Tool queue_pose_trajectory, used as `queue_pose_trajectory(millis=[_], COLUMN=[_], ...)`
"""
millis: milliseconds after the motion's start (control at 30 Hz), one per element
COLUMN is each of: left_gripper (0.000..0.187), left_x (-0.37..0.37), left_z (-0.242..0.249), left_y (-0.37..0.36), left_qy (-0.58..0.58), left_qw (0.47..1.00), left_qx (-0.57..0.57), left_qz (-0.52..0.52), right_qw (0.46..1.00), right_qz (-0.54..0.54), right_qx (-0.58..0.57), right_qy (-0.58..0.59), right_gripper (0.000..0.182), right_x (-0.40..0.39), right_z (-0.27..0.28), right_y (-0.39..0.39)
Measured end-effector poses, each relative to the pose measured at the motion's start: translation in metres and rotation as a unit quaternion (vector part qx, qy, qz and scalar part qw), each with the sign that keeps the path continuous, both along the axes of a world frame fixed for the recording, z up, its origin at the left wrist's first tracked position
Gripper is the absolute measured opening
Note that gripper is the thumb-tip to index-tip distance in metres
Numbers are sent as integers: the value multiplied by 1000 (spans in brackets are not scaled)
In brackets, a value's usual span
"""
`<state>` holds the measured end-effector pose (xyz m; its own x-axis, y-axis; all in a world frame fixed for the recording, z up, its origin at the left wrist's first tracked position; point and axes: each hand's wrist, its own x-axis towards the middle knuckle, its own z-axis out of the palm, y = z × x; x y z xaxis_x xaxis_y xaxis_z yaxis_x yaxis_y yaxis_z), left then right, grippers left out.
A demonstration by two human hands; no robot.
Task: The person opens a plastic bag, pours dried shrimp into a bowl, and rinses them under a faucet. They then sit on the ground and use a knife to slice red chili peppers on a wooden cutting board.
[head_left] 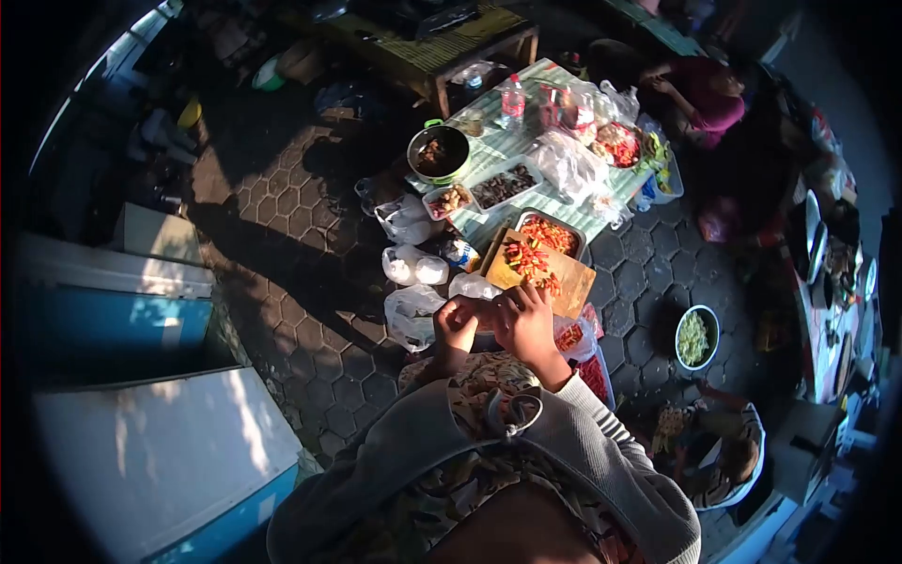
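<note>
In front of my lap, my left hand [455,327] and my right hand [527,325] are raised close together, fingers curled in. A dark brownish patch shows between them; I cannot tell what they hold. Just beyond my right hand is a wooden cutting board [575,289], with chopped red and green chillies [526,258] on it. Behind the board stands a metal tray [583,246] of chopped red-orange pieces. A clear plastic bag [406,315] lies beside my left hand, and bags with red contents [569,336] lie by my right wrist.
A low table [489,141] bears a green-rimmed pot [439,151], a container of dark pieces [505,185], a bottle [513,101] and plastic bags [570,162]. A bowl of shredded greens [693,337] stands on the paving. People sit at upper right [714,99] and lower right [738,461].
</note>
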<state>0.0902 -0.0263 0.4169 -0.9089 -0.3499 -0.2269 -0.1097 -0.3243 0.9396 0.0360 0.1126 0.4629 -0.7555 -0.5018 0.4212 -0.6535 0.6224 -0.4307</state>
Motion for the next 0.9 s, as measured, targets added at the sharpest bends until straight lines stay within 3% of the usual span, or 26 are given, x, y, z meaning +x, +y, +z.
queue_pose_trajectory(millis=[33,67,200,233,267,333,467,533,667,733,900], left_gripper=[12,10,7,9,12,16,19,21,20,18,14], left_x=[8,18,76,93,109,146,226,264,327,340,351], left_z=[0,2,-3,-1,2,-11,-18,-18,-18,-14,-22], left_y=[-24,-43,-142,-166,-193,-237,-311,-335,-364,-369,-377], left_qy=[-5,-11,-96,-100,-121,-90,-103,-115,-116,-31,-30], left_qw=[997,999,969,978,970,965,931,900,867,836,794], left_qx=[-73,-36,-201,-118,-146,37,69,60,103,182,209], left_qz=[-7,25,105,141,152,244,344,417,473,517,570], right_qw=[1000,998,983,974,965,930,916,872,824,806,755], right_qz=[24,49,178,210,256,344,379,470,552,576,642], right_qx=[0,-2,36,69,50,130,114,133,130,136,128], right_qy=[14,29,-22,-51,-40,0,-67,-22,13,25,18], right_gripper=[20,19,18,15,12,24,18,15,16,16,16], right_x=[2,5,33,47,60,83,151,183,239,252,261], right_z=[-5,-10,-7,2,8,-25,-51,-50,-48,-55,-60], right_y=[-24,-51,-173,-204,-236,-296,-405,-443,-491,-506,-541])
